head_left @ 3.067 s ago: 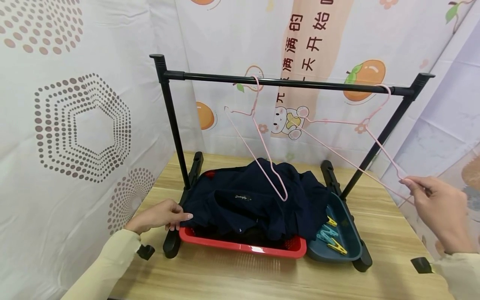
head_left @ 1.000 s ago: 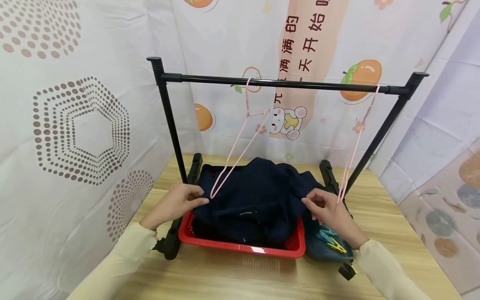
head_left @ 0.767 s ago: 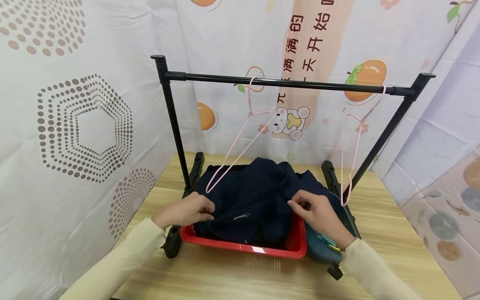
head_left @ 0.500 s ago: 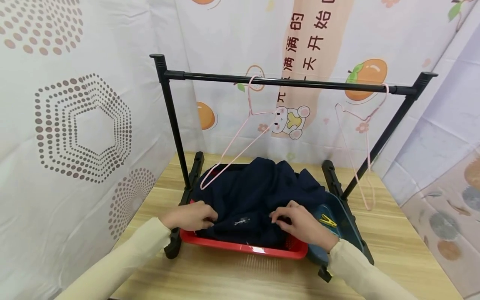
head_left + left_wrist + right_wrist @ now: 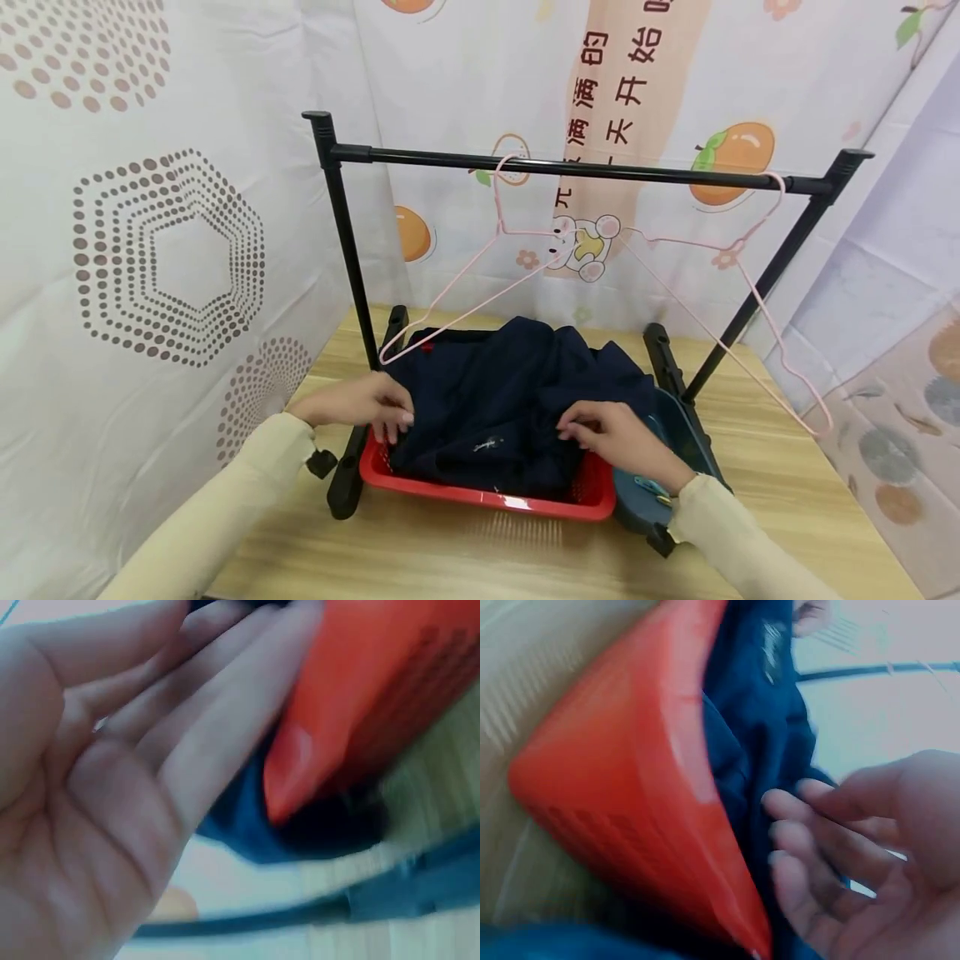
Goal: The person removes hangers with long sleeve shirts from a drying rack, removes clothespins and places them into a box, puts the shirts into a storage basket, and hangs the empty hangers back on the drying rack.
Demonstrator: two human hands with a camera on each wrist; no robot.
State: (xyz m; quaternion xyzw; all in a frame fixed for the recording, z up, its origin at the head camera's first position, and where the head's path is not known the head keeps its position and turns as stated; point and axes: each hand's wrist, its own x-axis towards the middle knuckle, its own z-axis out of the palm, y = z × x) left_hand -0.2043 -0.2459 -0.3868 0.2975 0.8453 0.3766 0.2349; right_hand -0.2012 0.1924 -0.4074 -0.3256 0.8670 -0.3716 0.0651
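A dark navy garment (image 5: 510,375) with a small pale label lies bunched in a red plastic basket (image 5: 491,498). My left hand (image 5: 356,402) hovers at the garment's left edge, fingers loosely bent downward; in the left wrist view its long fingers (image 5: 217,727) extend beside the basket wall. Over the garment's right front is my right hand (image 5: 615,437). Its relaxed fingers (image 5: 791,874) are at the cloth in the right wrist view, thumb apart; whether they touch it I cannot tell. Two pink wire hangers, one left (image 5: 461,271) and one right (image 5: 761,296), hang from the rail.
A black rack's rail (image 5: 600,171) spans above the basket, its feet (image 5: 347,479) on the wooden table (image 5: 420,550). Right of the basket stands a dark teal tray (image 5: 675,417) with clothes pegs (image 5: 654,487), partly hidden by my right arm. Printed curtains (image 5: 187,250) enclose the sides and back.
My right hand has let go of the right hanger and come to the garment. Both hands worked the cloth toward the front; my left hand has since lifted up and left. The hangers have swung round.
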